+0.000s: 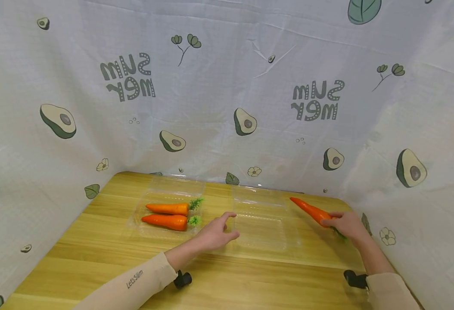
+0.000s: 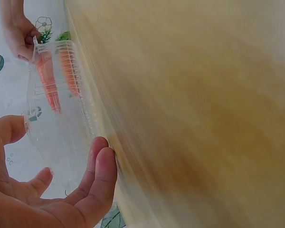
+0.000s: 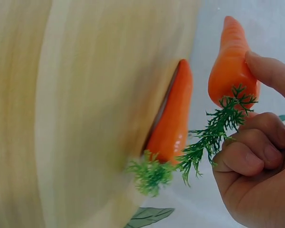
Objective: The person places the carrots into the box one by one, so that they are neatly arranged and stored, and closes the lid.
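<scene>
Your left sleeve [image 1: 130, 280] is lying nearest, stretching over the table [image 1: 265, 286]. Your left hand [image 1: 216, 235] is hovering at the left edge of the right box [image 1: 259, 230], thumb and fingers parted, gripping nothing — touching plastic or not, can't tell. Your right hand [image 1: 346, 224] is pinching a carrot [image 1: 307, 209] near its leafy end, right of that box. Another carrot [image 3: 173, 118] is lying on the table just beside, showing in the right wrist view. Two more carrots [image 1: 166, 221] are sitting side by side in the left box [image 1: 159, 235].

Looking about half done: left box is holding a pair, right box is showing none, two carrots are remaining outside. Both lids [image 1: 177, 185] are standing open.

Curtain [image 1: 219, 86] is running close behind the lids and near your right hand, so outward room is looking tight. Gap between boxes is narrow. Most open room is lying in front — bare wood between your wrists.
</scene>
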Demonstrator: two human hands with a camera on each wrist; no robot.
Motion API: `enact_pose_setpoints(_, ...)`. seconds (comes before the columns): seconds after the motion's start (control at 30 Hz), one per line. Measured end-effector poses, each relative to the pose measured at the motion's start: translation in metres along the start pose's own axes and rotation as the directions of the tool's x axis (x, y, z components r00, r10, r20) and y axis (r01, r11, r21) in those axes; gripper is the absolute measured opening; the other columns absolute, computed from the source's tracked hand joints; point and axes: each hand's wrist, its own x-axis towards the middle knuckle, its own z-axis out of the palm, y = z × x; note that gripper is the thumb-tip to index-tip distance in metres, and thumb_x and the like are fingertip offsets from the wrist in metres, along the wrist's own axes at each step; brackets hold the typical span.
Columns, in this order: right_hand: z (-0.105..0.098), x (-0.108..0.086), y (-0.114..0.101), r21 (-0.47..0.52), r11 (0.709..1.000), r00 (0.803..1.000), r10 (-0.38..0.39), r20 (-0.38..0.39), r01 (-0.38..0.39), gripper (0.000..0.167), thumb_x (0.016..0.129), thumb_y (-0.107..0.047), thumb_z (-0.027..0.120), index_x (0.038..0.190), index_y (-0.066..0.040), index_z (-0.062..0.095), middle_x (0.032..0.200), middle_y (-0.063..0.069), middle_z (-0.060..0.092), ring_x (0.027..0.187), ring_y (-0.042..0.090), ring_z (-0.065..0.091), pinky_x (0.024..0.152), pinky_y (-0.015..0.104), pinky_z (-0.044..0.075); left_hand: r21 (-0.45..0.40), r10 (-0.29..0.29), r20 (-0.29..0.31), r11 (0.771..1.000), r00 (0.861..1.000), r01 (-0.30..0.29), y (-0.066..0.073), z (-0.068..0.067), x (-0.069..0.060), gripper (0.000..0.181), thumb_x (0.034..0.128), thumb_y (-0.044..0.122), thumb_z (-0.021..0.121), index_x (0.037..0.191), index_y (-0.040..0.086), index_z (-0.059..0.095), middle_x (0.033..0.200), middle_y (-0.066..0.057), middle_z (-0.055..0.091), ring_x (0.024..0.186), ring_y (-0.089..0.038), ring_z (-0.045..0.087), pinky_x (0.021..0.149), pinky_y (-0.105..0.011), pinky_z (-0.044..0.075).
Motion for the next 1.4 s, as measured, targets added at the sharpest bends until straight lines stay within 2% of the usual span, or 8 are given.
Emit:
enact_pose_setpoints(0.13, 0.000, 0.002, -0.005, -0.018, 1.000, 1.000, -0.019, -0.019, 0.019, 0.070, 0.092, -0.037, 0.073, 0.133, 0.016, 0.054, 0.134, 0.039, 0.050, 0.105, 0.040, 0.054, 0.082, 0.041, 0.045, -0.001, 0.000, 0.001, 1.000, 1.000, 0.000, 0.000, 0.000, 0.000, 0.064, 0.0949, 0.038, 0.067, 0.151, 0.018, 0.043, 0.106, -0.010, 0.059, 0.088, -0.022, 0.054, 0.069, -0.038, 0.045)
enact_pose_setpoints(0.27, 0.000, 0.003, -0.009, -0.025, 0.999, 0.999, -0.032, -0.023, 0.032, 0.070, 0.091, -0.038, 0.074, 0.134, 0.014, 0.055, 0.133, 0.037, 0.052, 0.103, 0.038, 0.053, 0.078, 0.037, 0.042, -0.001, 0.002, 0.001, 1.000, 1.000, -0.002, 0.000, -0.001, 0.000, 0.064, 0.0949, 0.037, 0.067, 0.151, 0.018, 0.043, 0.104, -0.010, 0.058, 0.087, -0.022, 0.053, 0.068, -0.038, 0.044)
enact_pose_setpoints(0.5, -0.001, 0.000, -0.018, -0.032, 0.997, 0.997, -0.069, -0.018, 0.069, 0.070, 0.091, -0.039, 0.074, 0.134, 0.014, 0.055, 0.130, 0.037, 0.054, 0.100, 0.035, 0.054, 0.074, 0.033, 0.043, 0.002, 0.004, 0.004, 1.000, 1.000, -0.004, 0.000, 0.000, 0.001, 0.064, 0.0950, 0.037, 0.067, 0.151, 0.018, 0.043, 0.099, -0.007, 0.057, 0.083, -0.022, 0.053, 0.065, -0.036, 0.043)
enact_pose_setpoints(0.67, -0.003, -0.003, -0.029, -0.077, 0.993, 0.996, -0.092, 0.003, 0.092, 0.072, 0.091, -0.042, 0.073, 0.135, 0.012, 0.055, 0.130, 0.037, 0.054, 0.098, 0.034, 0.055, 0.073, 0.033, 0.042, 0.001, 0.004, 0.004, 1.000, 1.000, -0.004, -0.001, 0.000, 0.001, 0.064, 0.0949, 0.038, 0.068, 0.151, 0.018, 0.043, 0.101, -0.007, 0.058, 0.085, -0.021, 0.053, 0.066, -0.037, 0.043)
enact_pose_setpoints(0.83, -0.005, -0.005, -0.040, -0.093, 0.990, 0.995, -0.104, 0.002, 0.104, 0.071, 0.089, -0.042, 0.075, 0.133, 0.011, 0.058, 0.129, 0.037, 0.056, 0.096, 0.033, 0.056, 0.072, 0.033, 0.043, 0.006, 0.003, 0.002, 1.000, 1.000, -0.003, 0.000, 0.000, 0.001, 0.065, 0.0947, 0.039, 0.068, 0.151, 0.018, 0.043, 0.108, -0.011, 0.060, 0.093, -0.022, 0.056, 0.072, -0.041, 0.047)
enact_pose_setpoints(1.1, -0.002, -0.003, -0.049, -0.096, 0.986, 0.991, -0.135, 0.008, 0.135, 0.068, 0.088, -0.040, 0.077, 0.130, 0.011, 0.061, 0.120, 0.032, 0.062, 0.089, 0.028, 0.056, 0.067, 0.031, 0.043, 0.005, -0.007, 0.003, 1.000, 1.000, 0.007, 0.000, 0.000, 0.001, 0.064, 0.0951, 0.039, 0.067, 0.151, 0.020, 0.043, 0.116, -0.014, 0.062, 0.104, -0.026, 0.059, 0.081, -0.047, 0.050)
enact_pose_setpoints(1.23, -0.001, -0.003, -0.053, -0.100, 0.982, 0.987, -0.157, 0.027, 0.159, 0.068, 0.087, -0.040, 0.076, 0.131, 0.010, 0.060, 0.115, 0.028, 0.065, 0.081, 0.024, 0.053, 0.064, 0.032, 0.042, 0.013, -0.014, 0.002, 1.000, 1.000, 0.013, -0.001, 0.000, 0.002, 0.064, 0.0956, 0.041, 0.066, 0.151, 0.021, 0.042, 0.118, -0.013, 0.062, 0.107, -0.026, 0.059, 0.082, -0.046, 0.051)
enact_pose_setpoints(1.4, 0.003, -0.003, -0.057, -0.086, 0.980, 0.983, -0.177, 0.054, 0.182, 0.068, 0.088, -0.039, 0.076, 0.131, 0.010, 0.060, 0.110, 0.022, 0.067, 0.073, 0.022, 0.049, 0.059, 0.032, 0.039, 0.025, -0.013, 0.000, 1.000, 1.000, 0.013, -0.002, 0.001, 0.003, 0.064, 0.0955, 0.041, 0.066, 0.151, 0.022, 0.042, 0.115, -0.011, 0.062, 0.101, -0.023, 0.059, 0.077, -0.043, 0.050)
